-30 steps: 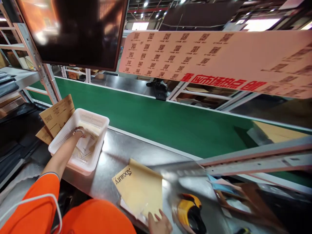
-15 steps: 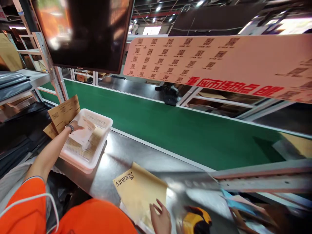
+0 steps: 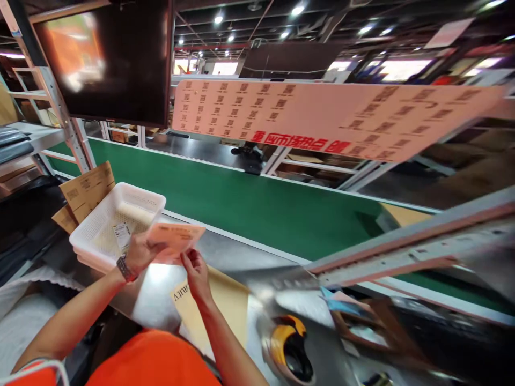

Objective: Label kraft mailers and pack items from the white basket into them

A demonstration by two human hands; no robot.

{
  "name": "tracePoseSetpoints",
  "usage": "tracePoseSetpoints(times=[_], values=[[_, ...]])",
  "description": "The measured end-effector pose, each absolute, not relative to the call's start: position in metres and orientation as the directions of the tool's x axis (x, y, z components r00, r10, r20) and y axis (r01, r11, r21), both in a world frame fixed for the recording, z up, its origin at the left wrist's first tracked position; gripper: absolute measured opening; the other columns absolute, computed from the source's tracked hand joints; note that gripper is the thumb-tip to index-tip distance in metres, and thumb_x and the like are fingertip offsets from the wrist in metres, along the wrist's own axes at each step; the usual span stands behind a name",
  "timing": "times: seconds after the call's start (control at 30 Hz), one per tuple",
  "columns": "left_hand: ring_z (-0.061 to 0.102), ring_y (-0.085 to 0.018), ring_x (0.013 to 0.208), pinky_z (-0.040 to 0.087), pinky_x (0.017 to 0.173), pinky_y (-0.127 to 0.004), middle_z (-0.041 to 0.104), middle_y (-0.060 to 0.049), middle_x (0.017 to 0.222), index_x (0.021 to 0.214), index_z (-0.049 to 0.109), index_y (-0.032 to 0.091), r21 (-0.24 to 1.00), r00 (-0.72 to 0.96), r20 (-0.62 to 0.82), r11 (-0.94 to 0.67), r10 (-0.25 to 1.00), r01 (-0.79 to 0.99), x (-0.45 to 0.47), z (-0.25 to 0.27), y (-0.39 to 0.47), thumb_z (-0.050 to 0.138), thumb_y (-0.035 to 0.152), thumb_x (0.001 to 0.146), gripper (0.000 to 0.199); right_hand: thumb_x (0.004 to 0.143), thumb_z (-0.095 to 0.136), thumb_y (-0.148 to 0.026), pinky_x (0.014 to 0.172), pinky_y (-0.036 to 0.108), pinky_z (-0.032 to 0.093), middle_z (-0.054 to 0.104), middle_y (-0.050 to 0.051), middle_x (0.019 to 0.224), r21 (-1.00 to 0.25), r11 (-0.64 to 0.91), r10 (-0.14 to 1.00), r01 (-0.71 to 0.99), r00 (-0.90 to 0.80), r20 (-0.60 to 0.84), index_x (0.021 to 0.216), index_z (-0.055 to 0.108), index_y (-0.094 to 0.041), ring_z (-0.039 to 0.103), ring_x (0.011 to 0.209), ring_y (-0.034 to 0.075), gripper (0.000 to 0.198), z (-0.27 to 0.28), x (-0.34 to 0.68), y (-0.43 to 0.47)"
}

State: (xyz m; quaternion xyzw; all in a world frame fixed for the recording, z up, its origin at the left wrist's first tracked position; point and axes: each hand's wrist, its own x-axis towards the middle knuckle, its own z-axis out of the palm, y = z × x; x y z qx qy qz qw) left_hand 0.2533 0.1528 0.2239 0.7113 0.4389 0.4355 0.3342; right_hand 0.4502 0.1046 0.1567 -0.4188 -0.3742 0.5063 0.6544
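Moved since half a second ago: left hand [image 3: 140, 252] out of the white basket [image 3: 100, 228] and up over the steel table [image 3: 225, 249], small pink packet [image 3: 177, 237] carried with it; right hand [image 3: 196, 273] lifted off the yellow envelope [image 3: 225, 305] to meet the packet.

Head view, item by item.

Pink packet: flat, held level above the near left part of the table, long axis running left to right, slightly tilted. Left hand closed on its left end, thumb on top, fingers curled beneath. Right hand pinching the near edge at about the middle, thumb and forefinger together, other fingers loosely bent. Both hands touching it; packet just far of the right hand and right of the left. Left hand carrying more of the grip.

White basket: left of the hands, on the table edge; a label slip and some paper inside. Brown cartons [image 3: 86, 187] leaning just behind it, far left.

Yellow envelope: flat on the table directly below the hands, printed end toward the left, not touched.

Green conveyor belt [image 3: 257, 206]: far of the table, running left to right.

Yellow and black device [image 3: 287, 348]: near right on the table, blurred.

Dark monitor [image 3: 104, 59]: upper left. Pink code sheet [image 3: 306, 115]: hanging above the belt.
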Motion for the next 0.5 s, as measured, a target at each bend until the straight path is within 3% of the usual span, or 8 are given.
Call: tracePoseSetpoints(times=[0.1, 0.17, 0.27, 0.33, 0.4, 0.5], values=[[0.075, -0.031, 0.109, 0.065, 0.095, -0.041, 0.076, -0.014, 0.121, 0.138, 0.071, 0.018, 0.689, 0.421, 0.537, -0.668, 0.731, 0.281, 0.272, 0.214, 0.115, 0.062, 0.04, 0.109, 0.038, 0.073, 0.097, -0.066, 0.08, 0.032, 0.055, 0.073, 0.003, 0.088, -0.9, 0.097, 0.963, -0.424, 0.267, -0.022, 0.088, 0.07, -0.02, 0.064, 0.082, 0.021, 0.056, 0.143, 0.462, 0.105], [0.074, -0.029, 0.113, 0.064, 0.097, -0.041, 0.074, -0.014, 0.127, 0.15, 0.063, 0.021, 0.647, 0.523, 0.553, -0.73, 0.649, 0.222, 0.28, 0.209, 0.099, 0.052, 0.03, 0.112, 0.04, 0.066, 0.099, -0.068, 0.069, 0.029, 0.051, 0.069, 0.002, 0.078, -0.892, 0.053, 0.967, -0.449, 0.246, -0.066, 0.081, 0.069, -0.018, 0.059, 0.071, 0.018, 0.061, 0.133, 0.476, 0.097], [0.076, -0.029, 0.106, 0.065, 0.093, -0.042, 0.077, -0.011, 0.119, 0.139, 0.069, 0.026, 0.809, 0.495, 0.397, -0.55, 0.773, 0.21, 0.289, 0.197, 0.089, 0.053, 0.033, 0.11, 0.033, 0.065, 0.099, -0.071, 0.063, 0.028, 0.049, 0.068, 0.003, 0.072, -0.899, 0.001, 0.979, -0.438, 0.183, -0.088, 0.08, 0.07, -0.017, 0.056, 0.063, 0.017, 0.062, 0.126, 0.495, 0.077], [0.074, -0.03, 0.113, 0.064, 0.097, -0.044, 0.076, -0.011, 0.124, 0.133, 0.07, 0.024, 0.925, 0.452, 0.215, -0.329, 0.866, 0.191, 0.294, 0.187, 0.09, 0.06, 0.038, 0.105, 0.032, 0.07, 0.098, -0.069, 0.061, 0.03, 0.053, 0.074, 0.005, 0.082, -0.891, -0.054, 0.985, -0.45, 0.123, -0.121, 0.095, 0.074, -0.017, 0.063, 0.064, 0.019, 0.062, 0.123, 0.503, 0.061], [0.071, -0.03, 0.121, 0.062, 0.104, -0.043, 0.074, -0.012, 0.128, 0.131, 0.07, 0.021, 0.967, 0.481, 0.1, -0.199, 0.871, 0.159, 0.297, 0.178, 0.094, 0.064, 0.041, 0.101, 0.036, 0.074, 0.098, -0.064, 0.065, 0.034, 0.06, 0.079, 0.009, 0.099, -0.872, -0.108, 0.985, -0.477, 0.066, -0.158, 0.113, 0.073, -0.019, 0.071, 0.073, 0.024, 0.065, 0.118, 0.509, 0.046], [0.075, -0.028, 0.104, 0.066, 0.081, -0.037, 0.075, -0.012, 0.117, 0.134, 0.067, 0.016, 0.961, 0.553, -0.006, -0.147, 0.833, 0.232, 0.29, 0.175, 0.113, 0.064, 0.045, 0.101, 0.043, 0.074, 0.099, -0.06, 0.075, 0.043, 0.066, 0.08, 0.012, 0.109, -0.855, -0.157, 0.971, -0.494, 0.082, -0.226, 0.12, 0.072, -0.019, 0.078, 0.089, 0.032, 0.067, 0.102, 0.519, 0.027]])
